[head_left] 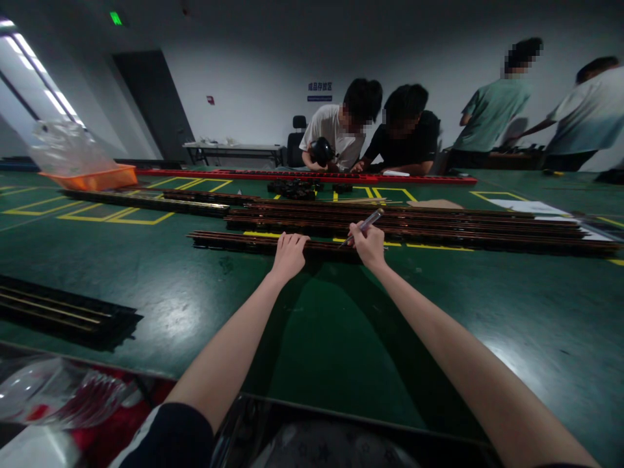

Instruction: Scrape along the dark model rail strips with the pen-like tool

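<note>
A long, narrow dark strip (234,241) with copper-coloured edges lies across the green table in front of me. My left hand (291,255) is closed over the strip near its middle, fingers bent over the far side. Further right, my right hand (369,245) grips a slim screwdriver (372,220) with a greyish, see-through handle. The tool slants down to the left, and its thin tip is at the strip between my hands. Whether the tip touches the strip I cannot tell.
Several similar strips (439,224) lie just behind. Another bundle (58,309) is at the near left. An orange tray (92,177) holds a plastic bag. A long red bar (414,177) crosses the far side, where two people lean in. White papers (531,207) lie right.
</note>
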Motion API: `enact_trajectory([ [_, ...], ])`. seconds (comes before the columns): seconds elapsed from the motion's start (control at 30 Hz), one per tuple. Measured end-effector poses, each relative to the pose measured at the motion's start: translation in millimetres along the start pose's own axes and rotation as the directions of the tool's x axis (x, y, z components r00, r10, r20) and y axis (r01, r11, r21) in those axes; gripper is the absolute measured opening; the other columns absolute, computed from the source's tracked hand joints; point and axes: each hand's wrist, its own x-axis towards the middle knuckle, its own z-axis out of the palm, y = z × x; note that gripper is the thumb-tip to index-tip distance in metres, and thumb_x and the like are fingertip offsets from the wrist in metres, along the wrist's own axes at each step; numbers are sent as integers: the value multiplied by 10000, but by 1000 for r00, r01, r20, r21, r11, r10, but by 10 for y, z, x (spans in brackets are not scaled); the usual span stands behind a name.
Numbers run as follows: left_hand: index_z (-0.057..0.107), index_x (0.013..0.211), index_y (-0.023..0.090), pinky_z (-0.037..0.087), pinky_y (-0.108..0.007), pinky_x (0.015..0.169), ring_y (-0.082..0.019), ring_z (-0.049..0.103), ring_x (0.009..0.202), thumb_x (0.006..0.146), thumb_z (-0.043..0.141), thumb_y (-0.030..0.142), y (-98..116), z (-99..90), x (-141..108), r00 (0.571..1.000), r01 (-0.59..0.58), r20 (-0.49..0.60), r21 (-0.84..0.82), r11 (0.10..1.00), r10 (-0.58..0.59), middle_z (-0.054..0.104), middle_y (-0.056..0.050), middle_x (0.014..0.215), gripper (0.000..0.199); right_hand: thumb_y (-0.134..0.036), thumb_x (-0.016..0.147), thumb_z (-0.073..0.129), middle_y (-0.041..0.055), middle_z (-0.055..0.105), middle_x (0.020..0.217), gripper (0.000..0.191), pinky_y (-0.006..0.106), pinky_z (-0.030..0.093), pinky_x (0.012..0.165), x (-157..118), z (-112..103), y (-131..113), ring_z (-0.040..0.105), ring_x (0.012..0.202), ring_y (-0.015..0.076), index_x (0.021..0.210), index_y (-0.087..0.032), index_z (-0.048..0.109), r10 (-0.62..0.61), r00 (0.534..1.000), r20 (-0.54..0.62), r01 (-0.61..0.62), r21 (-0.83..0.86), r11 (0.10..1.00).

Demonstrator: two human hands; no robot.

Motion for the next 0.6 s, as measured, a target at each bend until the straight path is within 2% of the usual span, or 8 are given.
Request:
enact_trajectory([
  [0.33, 541, 1178, 174, 209, -456, 1144, -232, 462, 1182, 762, 342, 6, -17, 17, 11, 1000, 16, -20, -7, 1000, -16, 584, -76, 1173, 491, -357, 797, 469, 32, 588, 497, 312, 280, 446, 591, 21, -53, -21, 577, 498, 163, 552, -179, 540, -36, 998, -61, 30, -100, 995],
  [0.6, 536, 1178, 161, 216, -452, 1139, -229, 462, 1180, 766, 336, 9, -22, 12, 6, 1000, 9, -15, -6, 1000, -9, 584, -79, 1170, 483, -373, 796, 449, 37, 581, 504, 314, 279, 437, 580, 14, -37, -15, 572, 512, 172, 555, -187, 526, -42, 997, -67, 35, -112, 993],
])
